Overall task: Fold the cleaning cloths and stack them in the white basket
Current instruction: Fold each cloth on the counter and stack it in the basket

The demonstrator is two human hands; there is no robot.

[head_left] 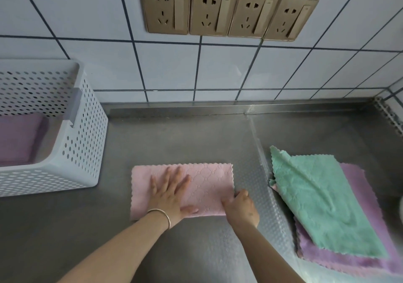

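The pink cloth [196, 184], folded to a rectangle, lies flat on the steel bench [174, 134] between the white basket [85, 143] and a pile with a green cloth [322, 204] on a purple cloth [375, 261]. The left hand [172, 193] presses it with straight, spread fingers. The right hand [242, 208] seems to pinch its near right corner. A folded purple cloth [17, 138] sits in the basket
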